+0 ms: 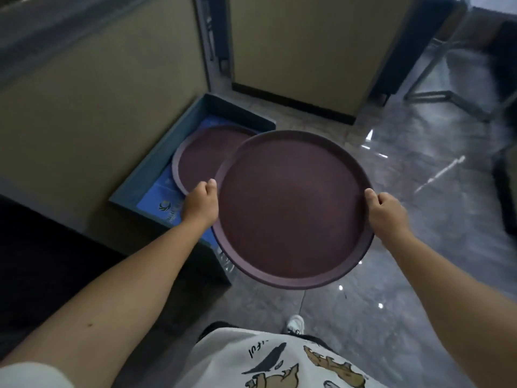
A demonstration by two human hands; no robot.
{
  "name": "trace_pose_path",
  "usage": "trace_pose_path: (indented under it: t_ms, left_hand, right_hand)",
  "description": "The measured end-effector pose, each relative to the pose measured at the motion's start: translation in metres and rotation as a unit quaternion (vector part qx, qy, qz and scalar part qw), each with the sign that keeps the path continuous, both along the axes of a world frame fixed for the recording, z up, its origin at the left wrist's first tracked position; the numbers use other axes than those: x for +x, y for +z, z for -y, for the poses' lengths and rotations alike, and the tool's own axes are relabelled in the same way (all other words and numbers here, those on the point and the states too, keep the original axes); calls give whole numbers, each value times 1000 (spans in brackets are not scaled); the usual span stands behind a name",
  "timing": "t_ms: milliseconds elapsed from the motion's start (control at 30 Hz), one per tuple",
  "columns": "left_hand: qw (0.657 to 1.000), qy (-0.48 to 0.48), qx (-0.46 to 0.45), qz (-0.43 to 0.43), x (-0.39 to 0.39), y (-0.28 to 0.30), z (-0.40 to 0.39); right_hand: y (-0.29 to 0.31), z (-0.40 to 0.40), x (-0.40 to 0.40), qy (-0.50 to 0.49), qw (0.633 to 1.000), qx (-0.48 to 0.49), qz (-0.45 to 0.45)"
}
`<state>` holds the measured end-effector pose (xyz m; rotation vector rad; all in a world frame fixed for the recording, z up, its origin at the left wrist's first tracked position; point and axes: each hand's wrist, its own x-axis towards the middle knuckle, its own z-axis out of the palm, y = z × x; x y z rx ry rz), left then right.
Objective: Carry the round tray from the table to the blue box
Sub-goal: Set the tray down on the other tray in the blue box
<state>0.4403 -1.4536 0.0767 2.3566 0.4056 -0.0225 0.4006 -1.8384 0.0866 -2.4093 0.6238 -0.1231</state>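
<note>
A round dark-brown tray [291,211] hangs level in the air in front of me. My left hand [201,204] grips its left rim and my right hand [387,212] grips its right rim. Below and to the left, the blue box [145,177] sits on the floor against a wall. The held tray overlaps the box's right corner. Inside the box lies a second round brown tray [201,158], partly hidden behind the one I hold.
A tan wall [98,93] runs along the left behind the box. A tan panel [307,51] stands ahead. Metal chair or table legs [436,88] stand at the upper right. The glossy grey floor [419,247] spreads to the right. A dark object [42,261] sits at lower left.
</note>
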Motion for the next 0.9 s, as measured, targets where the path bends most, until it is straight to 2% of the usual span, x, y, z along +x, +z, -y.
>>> trace_pose_path:
  t_ms: [200,433,900]
  left_hand:
    - [994,105,-21,-28,20,-4,-1]
    - [978,205,0,-45,50,-38,-38]
    - [943,306,8,-129,103,-100,-75]
  right_hand:
    - [4,-5,106,94,995,10,-20]
    - [-24,-57,203,198,979,-17,-53]
    - [-82,-144,345,310,939,-95,-116]
